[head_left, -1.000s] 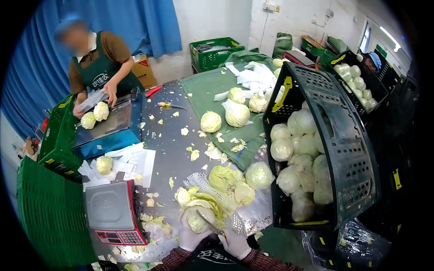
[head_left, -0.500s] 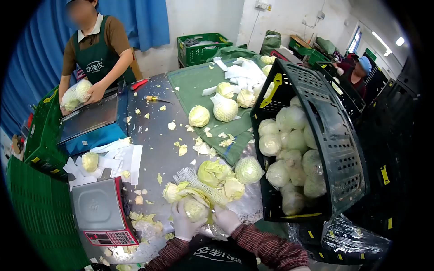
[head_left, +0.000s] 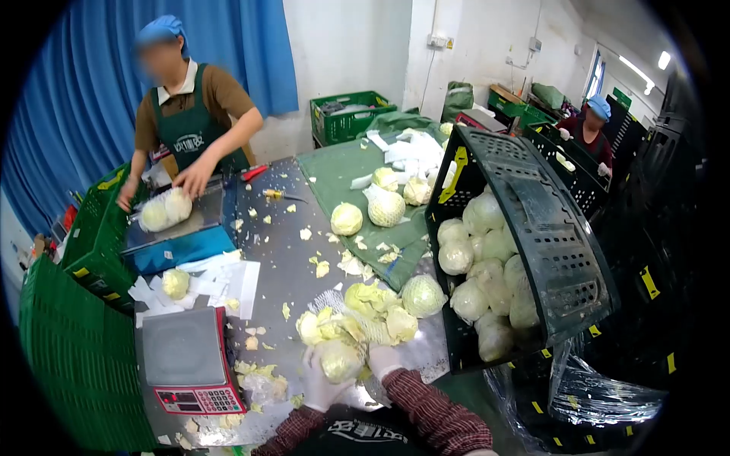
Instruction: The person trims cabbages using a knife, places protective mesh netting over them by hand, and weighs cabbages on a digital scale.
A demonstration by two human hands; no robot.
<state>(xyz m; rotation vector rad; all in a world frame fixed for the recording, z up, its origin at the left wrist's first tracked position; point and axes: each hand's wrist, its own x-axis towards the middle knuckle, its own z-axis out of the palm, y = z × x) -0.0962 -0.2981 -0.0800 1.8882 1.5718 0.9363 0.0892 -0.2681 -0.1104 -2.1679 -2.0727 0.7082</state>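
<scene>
My left hand [head_left: 322, 381], in a white glove, is wrapped round the left and lower side of a pale cabbage [head_left: 342, 360] at the table's front. My right hand [head_left: 385, 360], also gloved, is closed at the cabbage's right edge; its fingertips and anything in them are hidden. Just beyond the hands lie loose yellow-green leaves [head_left: 368, 299], a trimmed cabbage [head_left: 401, 324] and a white foam net [head_left: 327, 299]. A net-covered cabbage [head_left: 423, 296] sits to their right.
To the right, a tilted dark crate [head_left: 563, 266] holds several wrapped cabbages [head_left: 487, 281]. A red-edged scale [head_left: 182, 349] stands left. A hooked knife [head_left: 283, 195] lies farther back. Across the table a co-worker [head_left: 190, 114] handles wrapped cabbages [head_left: 166, 210] on a blue-fronted machine [head_left: 182, 251].
My view has shifted a little. The cabbage in my left hand has turned, and both hands stay close to it. The co-worker has set the wrapped cabbages on the machine and moved one hand off them.
</scene>
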